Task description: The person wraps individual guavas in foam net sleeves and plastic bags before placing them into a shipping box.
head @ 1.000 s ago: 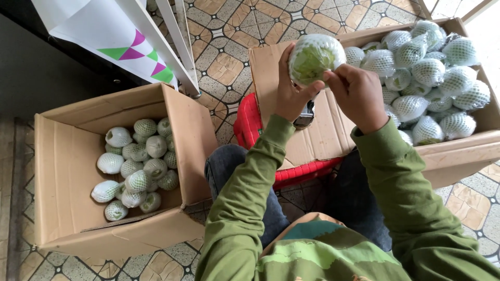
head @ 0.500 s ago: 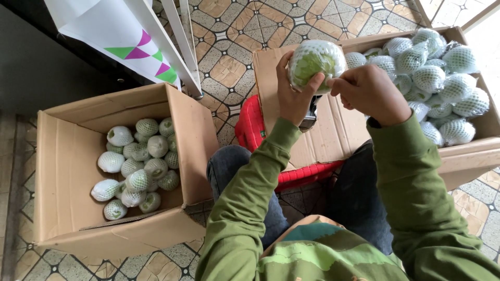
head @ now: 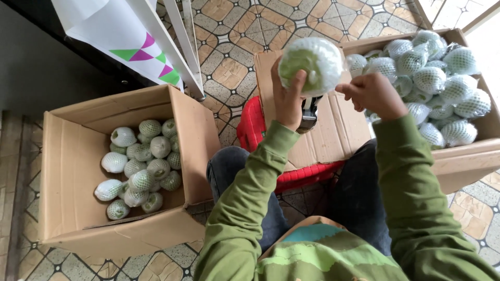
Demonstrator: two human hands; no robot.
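Looking down from the head camera, I see the left hand point(head: 288, 101) grasping a round green fruit point(head: 310, 65) wrapped in white foam netting, held up in the upper centre of the frame, thumb and fingers pressed on its lower left side. Right hand point(head: 373, 95) sits just right of the fruit, fingers curled in a loose pinch near the netting's edge; I cannot tell whether they actually touch it. Both arms in green sleeves.

Upper right of frame: an open cardboard box point(head: 463, 156) heaped with netted fruit point(head: 432, 78), its flap folded out toward the person. Left of frame: a second open cardboard box point(head: 67, 171) with a smaller cluster of netted fruit point(head: 140, 169) lying on its bottom. Between the boxes, under the person's legs, a red plastic stool point(head: 255, 125). Patterned tile floor point(head: 229, 73) beneath everything. White board with coloured triangles point(head: 125, 36) leaning at upper left.
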